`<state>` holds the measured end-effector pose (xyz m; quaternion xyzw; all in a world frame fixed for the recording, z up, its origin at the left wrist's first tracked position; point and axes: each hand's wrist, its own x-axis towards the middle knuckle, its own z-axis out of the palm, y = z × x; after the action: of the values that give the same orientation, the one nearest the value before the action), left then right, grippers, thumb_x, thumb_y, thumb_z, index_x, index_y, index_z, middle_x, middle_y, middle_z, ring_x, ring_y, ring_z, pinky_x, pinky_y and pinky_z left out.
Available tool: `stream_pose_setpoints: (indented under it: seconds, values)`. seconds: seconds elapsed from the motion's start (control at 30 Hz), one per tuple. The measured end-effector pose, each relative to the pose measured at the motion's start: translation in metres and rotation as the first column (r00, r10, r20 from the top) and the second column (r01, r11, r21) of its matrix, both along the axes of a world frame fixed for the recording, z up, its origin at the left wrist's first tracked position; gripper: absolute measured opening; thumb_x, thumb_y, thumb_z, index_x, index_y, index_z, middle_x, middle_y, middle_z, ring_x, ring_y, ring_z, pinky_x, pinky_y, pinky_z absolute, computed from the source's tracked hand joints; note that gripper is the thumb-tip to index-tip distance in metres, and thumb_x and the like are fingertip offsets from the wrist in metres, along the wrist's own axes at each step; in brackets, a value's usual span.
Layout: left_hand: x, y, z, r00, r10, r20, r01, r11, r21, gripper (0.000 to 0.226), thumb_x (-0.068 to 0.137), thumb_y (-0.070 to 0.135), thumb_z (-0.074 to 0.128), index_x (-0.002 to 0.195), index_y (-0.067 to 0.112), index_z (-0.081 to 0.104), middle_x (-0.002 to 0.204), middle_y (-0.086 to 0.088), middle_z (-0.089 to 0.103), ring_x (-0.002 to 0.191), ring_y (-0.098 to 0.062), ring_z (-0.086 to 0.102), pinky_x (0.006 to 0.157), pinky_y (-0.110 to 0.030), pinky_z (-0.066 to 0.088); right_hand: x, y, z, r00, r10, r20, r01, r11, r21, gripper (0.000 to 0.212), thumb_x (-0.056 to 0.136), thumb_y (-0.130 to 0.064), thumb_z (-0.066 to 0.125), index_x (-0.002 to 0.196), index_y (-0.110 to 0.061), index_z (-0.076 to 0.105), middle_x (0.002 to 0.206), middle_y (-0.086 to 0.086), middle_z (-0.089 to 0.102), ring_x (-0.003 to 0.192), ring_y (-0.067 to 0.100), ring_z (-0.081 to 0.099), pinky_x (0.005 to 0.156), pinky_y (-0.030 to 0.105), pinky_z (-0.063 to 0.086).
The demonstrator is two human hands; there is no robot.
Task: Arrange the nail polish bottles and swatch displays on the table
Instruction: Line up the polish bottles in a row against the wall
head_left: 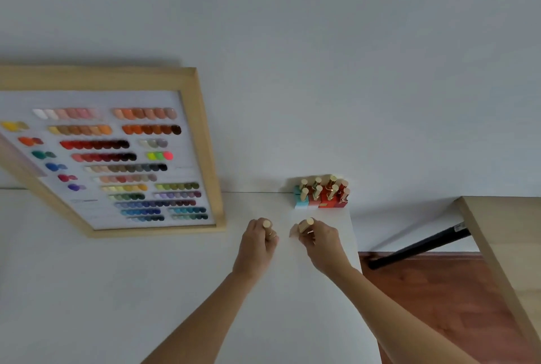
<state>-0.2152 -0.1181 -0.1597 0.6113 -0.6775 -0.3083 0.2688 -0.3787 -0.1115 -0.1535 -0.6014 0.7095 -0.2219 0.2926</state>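
Head view: fisted hands point(257, 242) gripping bottles point(304, 226)

A large wooden-framed swatch display point(123, 156) leans against the wall, its white board filled with rows of coloured nail tips. To its right, a tight cluster of gold-capped nail polish bottles point(322, 195), red and pale blue, stands upright. Nearer than the cluster, two more gold-capped bottles point(267, 225) point(306, 224) are held, one per hand.
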Motion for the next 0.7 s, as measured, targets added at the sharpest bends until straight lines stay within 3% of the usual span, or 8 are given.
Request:
stream_pose_setpoints:
  seconds: [0.17, 0.3, 0.43, 0.6, 0.7]
  values:
    - [-0.004, -0.022, -0.004, 1.0, 0.024, 0.014, -0.024, 1.0, 0.001, 0.022, 0.089, 0.014, 0.061, 0.108, 0.003, 0.058, 0.105, -0.014, 0.059, 0.089, -0.02, 0.059, 0.076, -0.014, 0.04, 0.015, -0.032, -0.01, 0.995, 0.056, -0.077, -0.062, 0.995, -0.076, 0.009, 0.088, -0.009, 0.06, 0.093, -0.003, 0.065, 0.091, 0.011, 0.062, 0.074, 0.019, 0.053, 0.066, 0.023, 0.043]
    - [-0.007, -0.025, -0.01, 0.999, 0.023, 0.023, -0.024, 1.0, 0.011, 0.027, 0.083, 0.015, 0.07, 0.106, 0.005, 0.059, 0.102, -0.012, 0.057, 0.082, -0.013, 0.053, 0.074, -0.014, 0.04, 0.019, -0.039, -0.016, 0.995, 0.08, -0.062, -0.087, 0.989, -0.116, 0.011, 0.087, -0.006, 0.062, 0.096, -0.001, 0.066, 0.092, 0.013, 0.062, 0.076, 0.025, 0.057, 0.07, 0.032, 0.051]
    - [-0.01, -0.024, -0.013, 0.999, 0.049, 0.006, -0.05, 0.997, 0.053, 0.034, 0.074, 0.008, 0.078, 0.101, 0.008, 0.057, 0.093, -0.002, 0.051, 0.081, -0.018, 0.057, 0.073, -0.018, 0.041, 0.021, -0.04, -0.018, 0.998, 0.059, -0.015, -0.061, 0.991, -0.115, 0.015, 0.086, -0.004, 0.062, 0.101, -0.004, 0.065, 0.094, 0.013, 0.063, 0.08, 0.025, 0.059, 0.075, 0.037, 0.052]
    - [-0.016, -0.024, -0.015, 0.998, 0.056, -0.002, -0.056, 0.995, 0.085, 0.043, 0.073, 0.004, 0.076, 0.11, 0.01, 0.055, 0.104, -0.009, 0.06, 0.096, -0.025, 0.063, 0.081, -0.025, 0.049, 0.014, -0.031, -0.019, 0.987, -0.11, 0.113, 0.118, 0.991, -0.064, 0.025, 0.086, -0.005, 0.063, 0.11, -0.012, 0.06, 0.096, 0.0, 0.064, 0.088, 0.012, 0.06, 0.074, 0.014, 0.045]
    - [-0.021, -0.025, -0.015, 0.999, 0.048, 0.017, -0.049, 0.994, 0.101, 0.062, 0.074, 0.011, 0.079, 0.128, 0.014, 0.049, 0.114, -0.01, 0.061, 0.104, -0.023, 0.06, 0.088, -0.027, 0.05, -0.001, -0.022, -0.018, 0.956, -0.254, 0.15, 0.273, 0.954, -0.124, 0.019, 0.085, -0.005, 0.063, 0.1, -0.016, 0.058, 0.086, -0.005, 0.062, 0.077, 0.005, 0.059, 0.069, 0.015, 0.051]
